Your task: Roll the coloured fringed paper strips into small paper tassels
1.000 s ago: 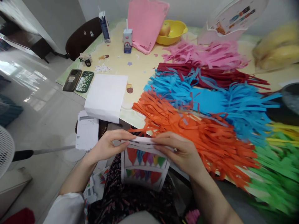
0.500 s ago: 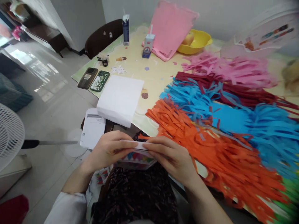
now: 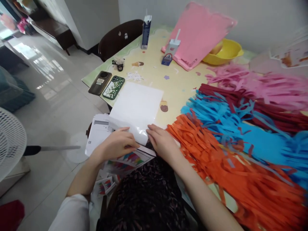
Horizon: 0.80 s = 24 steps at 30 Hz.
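Note:
My left hand point(image 3: 117, 145) and my right hand point(image 3: 162, 142) meet at the near edge of the table, just under the overhanging white paper stack point(image 3: 137, 106). Both hands have curled fingers on a white sheet printed with coloured triangles point(image 3: 130, 159), which lies low over my lap. The left hand presses on its top; the right grips its upper right corner. Another white sheet with a barcode point(image 3: 98, 133) lies to the left, partly under the stack.
Piles of cut paper strips fill the right of the table: orange point(image 3: 216, 154), blue point(image 3: 231, 128), dark red, pink point(image 3: 264, 86). Two phones point(image 3: 107, 85), two drink cartons point(image 3: 171, 53), a pink sheet point(image 3: 199, 35), a yellow bowl point(image 3: 227, 51). A dark chair point(image 3: 117, 37), a fan point(image 3: 9, 141) at left.
My hands have carried the printed sheet down and to the left, from upright before me to flat beneath the white stack's edge. The view has swung left.

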Each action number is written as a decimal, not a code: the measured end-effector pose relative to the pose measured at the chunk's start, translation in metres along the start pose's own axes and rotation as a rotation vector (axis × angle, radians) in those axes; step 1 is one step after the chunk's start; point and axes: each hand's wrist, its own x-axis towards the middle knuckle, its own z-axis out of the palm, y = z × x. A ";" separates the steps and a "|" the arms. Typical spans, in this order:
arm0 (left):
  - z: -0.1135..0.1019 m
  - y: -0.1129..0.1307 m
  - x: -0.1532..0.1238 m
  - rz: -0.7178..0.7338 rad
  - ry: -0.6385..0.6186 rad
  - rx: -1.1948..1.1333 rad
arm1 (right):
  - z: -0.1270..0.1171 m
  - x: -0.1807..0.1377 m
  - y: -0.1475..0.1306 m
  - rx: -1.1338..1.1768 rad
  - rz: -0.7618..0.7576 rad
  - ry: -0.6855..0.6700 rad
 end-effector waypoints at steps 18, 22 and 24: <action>0.008 -0.040 0.043 -0.038 -0.160 -0.085 | -0.008 0.058 0.015 0.034 0.328 0.092; 0.010 -0.040 0.044 -0.053 -0.152 -0.078 | -0.005 0.063 0.013 0.048 0.315 0.081; 0.010 -0.040 0.044 -0.061 -0.164 -0.072 | -0.005 0.065 0.011 0.045 0.314 0.080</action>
